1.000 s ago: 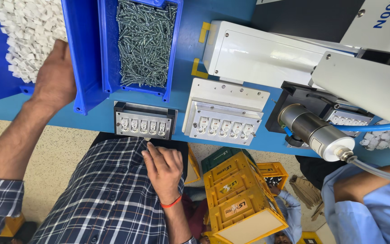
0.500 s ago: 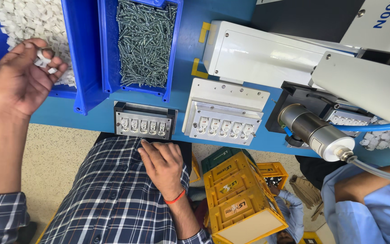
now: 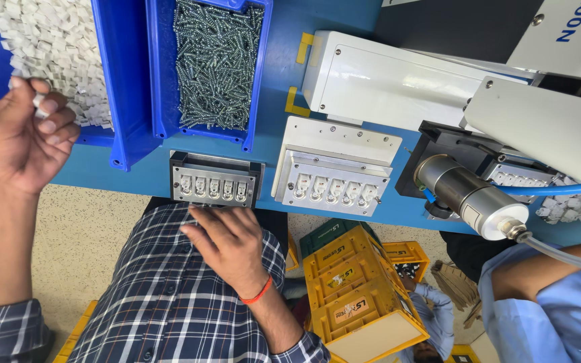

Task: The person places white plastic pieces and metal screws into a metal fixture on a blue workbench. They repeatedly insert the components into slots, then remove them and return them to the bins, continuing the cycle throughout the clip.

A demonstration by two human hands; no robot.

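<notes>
The left hand (image 3: pixel 18 138) is raised just left of the blue bin of white plastic pieces (image 3: pixel 58 54), fingers curled around a small white piece (image 3: pixel 38 101) pinched at the fingertips. The right hand (image 3: pixel 230 245) lies flat and open, holding nothing, on the plaid lap just below the small grey fixture tray (image 3: pixel 215 181) (its five slots sit in a row), which stands below the bin of screws (image 3: pixel 216 64)
</notes>
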